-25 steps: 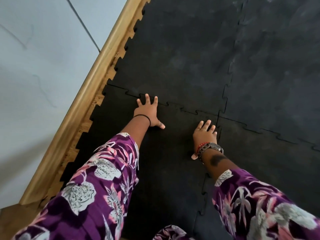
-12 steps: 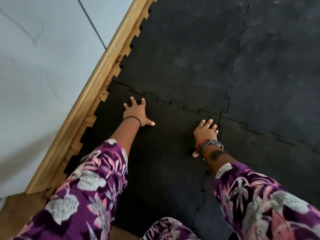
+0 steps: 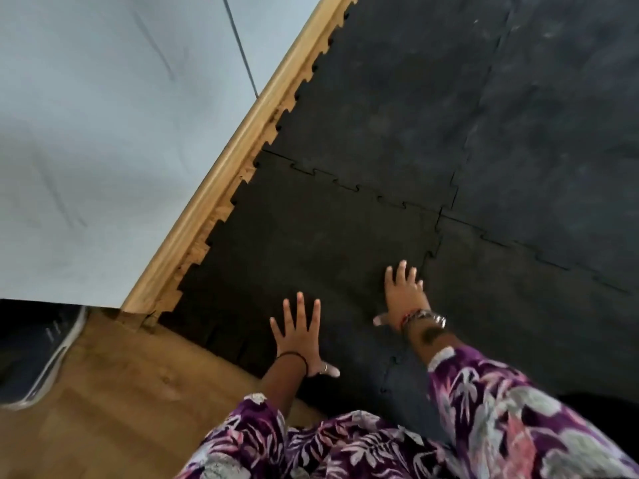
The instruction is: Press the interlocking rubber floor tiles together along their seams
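Black rubber floor tiles with jigsaw edges cover the floor. The near left tile (image 3: 311, 236) lies under both hands. My left hand (image 3: 299, 335) rests flat on it near its front edge, fingers spread, holding nothing. My right hand (image 3: 404, 295) presses flat with spread fingers just left of the toothed seam (image 3: 430, 254) that runs toward me between the near left tile and the near right tile (image 3: 518, 305). A cross seam (image 3: 345, 184) joins the near tiles to the far tile (image 3: 380, 98). Four tiles meet at a corner (image 3: 441, 212).
A wooden skirting board (image 3: 221, 181) runs diagonally along the tiles' left edge below a pale wall (image 3: 103, 133). Bare wooden floor (image 3: 121, 392) lies at the near left. A dark shoe with a white sole (image 3: 41, 357) sits at the far left edge.
My left hand has pulled back from the cross seam toward the tile's front edge. My right hand has slid back along the lengthwise seam. The view has shifted back, showing wooden floor and a shoe.
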